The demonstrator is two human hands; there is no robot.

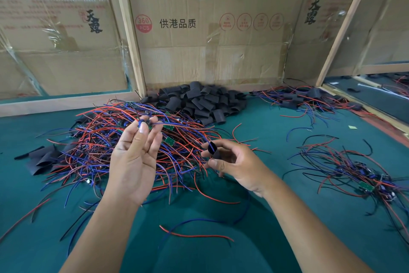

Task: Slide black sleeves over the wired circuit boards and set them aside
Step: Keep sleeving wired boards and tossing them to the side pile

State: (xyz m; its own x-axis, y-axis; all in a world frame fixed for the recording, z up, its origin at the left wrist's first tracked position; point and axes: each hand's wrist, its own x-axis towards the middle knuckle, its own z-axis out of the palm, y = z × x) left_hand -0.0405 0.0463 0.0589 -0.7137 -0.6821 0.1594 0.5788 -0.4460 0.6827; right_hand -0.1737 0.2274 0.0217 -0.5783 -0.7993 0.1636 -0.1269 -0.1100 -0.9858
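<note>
My left hand [135, 157] is raised palm up over a big tangle of red, blue and black wired boards [124, 140]. Its thumb and fingertips pinch one small wired circuit board [146, 123], whose wires trail off to the right. My right hand [234, 162] holds a black sleeve [214, 150] between thumb and forefinger, to the right of the board and apart from it. A heap of black sleeves [199, 102] lies at the back against the cardboard.
Sleeved boards with wires [303, 97] lie at the back right. Another bundle of wired boards [354, 173] sits on the right. A few flat black sleeves [42, 159] lie at the left. Cardboard panels in wooden frames [210, 29] wall the green table [199, 239].
</note>
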